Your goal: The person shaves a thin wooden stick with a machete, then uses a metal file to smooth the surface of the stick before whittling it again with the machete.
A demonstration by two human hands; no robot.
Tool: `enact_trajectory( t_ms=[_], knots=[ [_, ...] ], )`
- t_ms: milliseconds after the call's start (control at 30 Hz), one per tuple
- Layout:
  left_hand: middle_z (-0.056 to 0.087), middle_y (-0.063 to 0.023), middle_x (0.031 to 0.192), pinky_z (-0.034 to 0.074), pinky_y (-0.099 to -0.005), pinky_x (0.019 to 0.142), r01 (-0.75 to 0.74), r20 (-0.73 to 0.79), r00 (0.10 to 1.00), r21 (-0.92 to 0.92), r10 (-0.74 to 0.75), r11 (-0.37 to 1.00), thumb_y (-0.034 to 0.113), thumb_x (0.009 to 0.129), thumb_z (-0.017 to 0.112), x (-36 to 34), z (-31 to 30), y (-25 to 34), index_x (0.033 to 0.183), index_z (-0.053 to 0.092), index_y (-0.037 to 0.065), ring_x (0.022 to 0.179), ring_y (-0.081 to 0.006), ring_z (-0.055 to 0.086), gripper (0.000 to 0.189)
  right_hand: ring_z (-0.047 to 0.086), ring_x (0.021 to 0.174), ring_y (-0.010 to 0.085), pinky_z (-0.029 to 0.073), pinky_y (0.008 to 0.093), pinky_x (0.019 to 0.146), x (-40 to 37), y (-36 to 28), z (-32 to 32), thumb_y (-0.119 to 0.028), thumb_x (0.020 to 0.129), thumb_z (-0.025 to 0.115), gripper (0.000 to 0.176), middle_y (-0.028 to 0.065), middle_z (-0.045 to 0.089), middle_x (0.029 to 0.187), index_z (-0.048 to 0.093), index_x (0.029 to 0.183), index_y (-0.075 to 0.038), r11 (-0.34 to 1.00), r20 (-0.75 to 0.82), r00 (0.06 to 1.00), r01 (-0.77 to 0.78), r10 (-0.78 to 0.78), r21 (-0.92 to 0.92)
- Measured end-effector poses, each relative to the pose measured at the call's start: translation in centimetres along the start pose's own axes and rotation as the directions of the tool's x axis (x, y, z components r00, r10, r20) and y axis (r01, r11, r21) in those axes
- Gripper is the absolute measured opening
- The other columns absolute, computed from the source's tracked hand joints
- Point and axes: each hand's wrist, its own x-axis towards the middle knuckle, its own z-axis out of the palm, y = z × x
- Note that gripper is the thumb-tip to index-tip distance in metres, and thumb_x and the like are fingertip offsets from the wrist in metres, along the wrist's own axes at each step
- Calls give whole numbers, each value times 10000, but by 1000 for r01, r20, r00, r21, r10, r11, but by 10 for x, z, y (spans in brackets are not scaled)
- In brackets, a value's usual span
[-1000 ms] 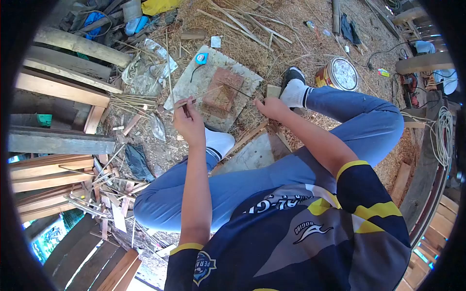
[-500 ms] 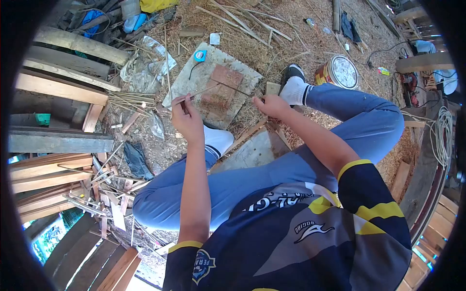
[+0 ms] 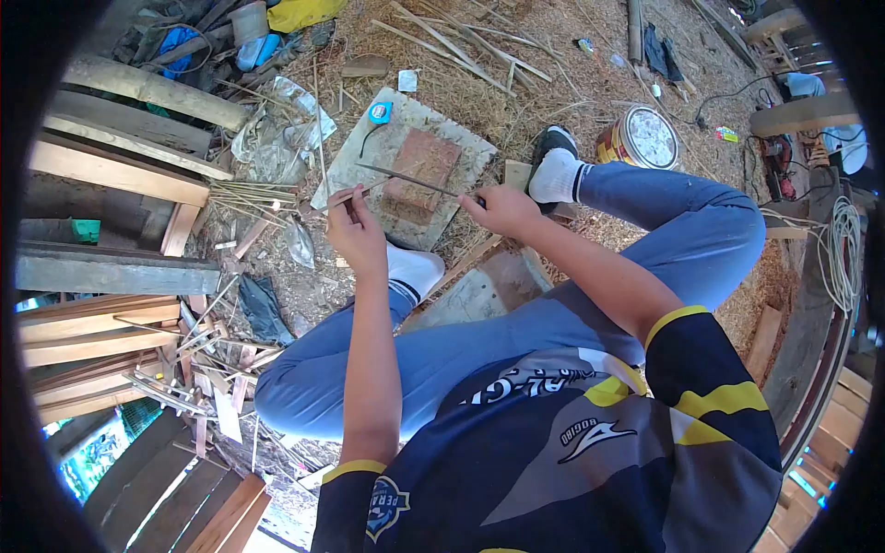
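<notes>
My left hand point(image 3: 358, 230) is closed, pinching a thin wooden stick point(image 3: 376, 185) that points toward the middle. My right hand point(image 3: 503, 212) is wrapped round the near end of a long, thin dark rod-like tool point(image 3: 410, 179); its exact kind is hard to make out. The tool's far end reaches past the stick's tip, over a reddish-brown block point(image 3: 431, 158). Under the block lies a pale square board point(image 3: 473, 152) on the ground. A blue tape measure point(image 3: 379, 112) sits at the board's far side, its dark strap hanging off.
A bucket point(image 3: 638, 138) with a pale top stands beyond my right foot point(image 3: 556, 166). Loose wood strips point(image 3: 466, 51) lie on the shavings ahead. To the left are a bundle of thin sticks point(image 3: 251, 194), clear plastic point(image 3: 275, 152) and stacked planks point(image 3: 115, 170). Coiled cord point(image 3: 841, 253) hangs at right.
My right hand has moved left and slightly down, carrying the dark tool further left past the stick. My left hand has stayed nearly in place with the stick.
</notes>
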Motion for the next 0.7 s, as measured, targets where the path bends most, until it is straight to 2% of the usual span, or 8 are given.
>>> enact_trajectory(
  t_ms=[167,367,467,567,667,700],
  knots=[
    [760,-170,981,598,-348,757,33,-39,999,-80,-36,996,57,1056,646,-2,3,-8,1107,654,-32,847,-238,766,103,734,1022,463,567,553,935,26,53,15,-670,1024,465,739,287,759,1072,779,1066,-2,993,-9,993,-114,114,-38],
    [758,-180,1000,602,-354,779,36,1,999,6,-36,999,39,1056,633,3,0,2,1099,650,-35,871,-245,765,87,724,1076,461,561,545,957,0,14,1,-678,1021,460,773,289,756,1104,774,1096,25,998,9,1000,-18,18,60],
    [755,-176,1004,603,-355,780,19,-14,1000,-34,-19,999,34,1056,628,1,-1,-4,1097,651,-37,869,-258,766,85,727,1052,464,562,547,951,34,55,24,-680,1022,456,773,288,759,1078,776,1096,20,991,5,991,-135,136,-11],
    [753,-174,1014,604,-357,786,-5,-25,1000,-49,3,999,38,1057,627,4,4,-6,1087,653,-44,871,-264,766,91,730,956,476,560,557,875,29,62,18,-677,1033,455,809,313,741,950,762,972,69,996,-16,996,-89,89,-21],
    [769,-178,1015,599,-353,818,41,33,999,31,-42,999,49,1068,623,2,0,6,1082,645,-45,908,-246,776,97,725,1066,469,560,549,950,15,41,10,-680,1023,450,797,301,754,1080,778,1076,44,999,9,999,-35,35,-15],
    [778,-180,1013,597,-350,832,56,57,997,71,-60,996,53,1073,620,5,-3,9,1082,640,-44,925,-237,781,100,724,1066,471,559,552,950,19,45,13,-683,1024,448,800,302,754,1079,777,1071,45,997,13,997,-71,71,-10]
  ],
)
